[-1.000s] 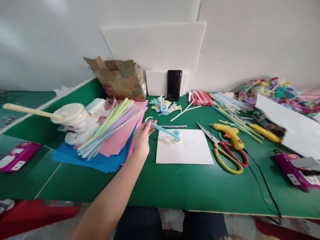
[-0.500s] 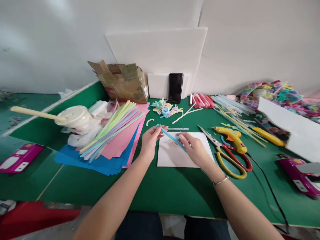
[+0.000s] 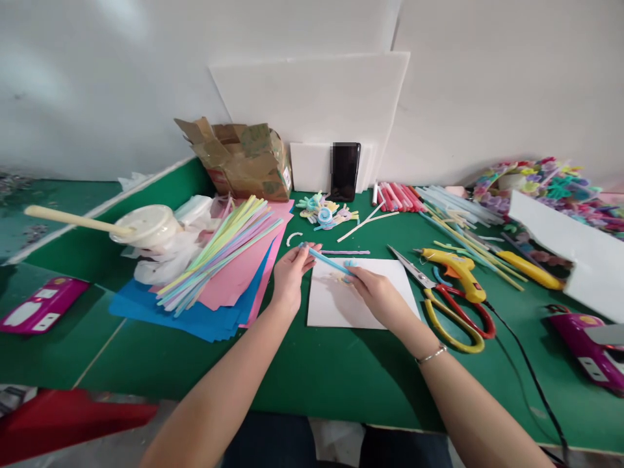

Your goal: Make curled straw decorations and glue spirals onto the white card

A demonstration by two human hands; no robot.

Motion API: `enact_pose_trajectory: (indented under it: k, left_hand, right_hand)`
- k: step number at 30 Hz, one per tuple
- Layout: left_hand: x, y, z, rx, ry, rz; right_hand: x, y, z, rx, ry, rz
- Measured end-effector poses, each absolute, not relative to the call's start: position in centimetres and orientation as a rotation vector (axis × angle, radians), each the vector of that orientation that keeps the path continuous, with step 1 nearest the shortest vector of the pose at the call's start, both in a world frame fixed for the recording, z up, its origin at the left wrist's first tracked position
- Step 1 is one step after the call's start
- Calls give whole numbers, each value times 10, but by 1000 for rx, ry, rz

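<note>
A light blue pipe cleaner (image 3: 327, 260) is stretched between my two hands above a white board (image 3: 336, 311). My left hand (image 3: 288, 276) pinches its far left end between thumb and fingertips. Around the other end, my right hand (image 3: 383, 294) is closed, with a small blue bit showing at its fingertips. A small yellowish piece (image 3: 340, 277) is partly visible on the board beneath. Just behind the board lie a purple pipe cleaner (image 3: 346, 252) and a curved white piece (image 3: 295, 238). A cluster of pastel pipe-cleaner shapes (image 3: 324, 214) sits farther back.
Large scissors (image 3: 431, 292) and a yellow glue gun (image 3: 455, 266) with a cord lie to the right. Left are pastel pipe cleaners (image 3: 219, 257) on pink and blue sheets, and a lidded cup (image 3: 146, 227). A phone (image 3: 345, 172) and a cardboard box (image 3: 246, 162) stand behind.
The blue pipe cleaner's right part, which stuck out past my right hand's fingers, is now gathered at the fingertips. Both hands stay near the same place; the view has shifted slightly.
</note>
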State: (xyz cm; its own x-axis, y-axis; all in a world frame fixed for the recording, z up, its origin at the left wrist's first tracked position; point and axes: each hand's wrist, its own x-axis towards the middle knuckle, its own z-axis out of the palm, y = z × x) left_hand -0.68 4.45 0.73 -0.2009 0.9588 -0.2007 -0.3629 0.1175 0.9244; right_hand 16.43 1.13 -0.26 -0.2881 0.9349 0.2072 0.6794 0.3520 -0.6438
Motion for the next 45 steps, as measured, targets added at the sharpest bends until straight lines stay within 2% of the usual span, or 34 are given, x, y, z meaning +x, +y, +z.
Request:
enact_pose_trajectory:
  k: [7,15,25,38,45]
  left_hand:
    - [-10,46,6,676,1164,1422]
    - [-13,49,5,627,1176,1451]
    - [-14,53,4,562,1156,1427]
    - [-12,51,5,588,1133,1450]
    - [-9,47,5,617,1125,1443]
  right_hand:
    - [167,12,-3,-1291,-2029,685]
    - [171,13,-1,-1247,-2080,543]
    - [168,15,2,-1299,-1661,1057]
    - [170,17,3,-1281,-1487,1168]
    - [171,20,0,-1325,-1403,1086]
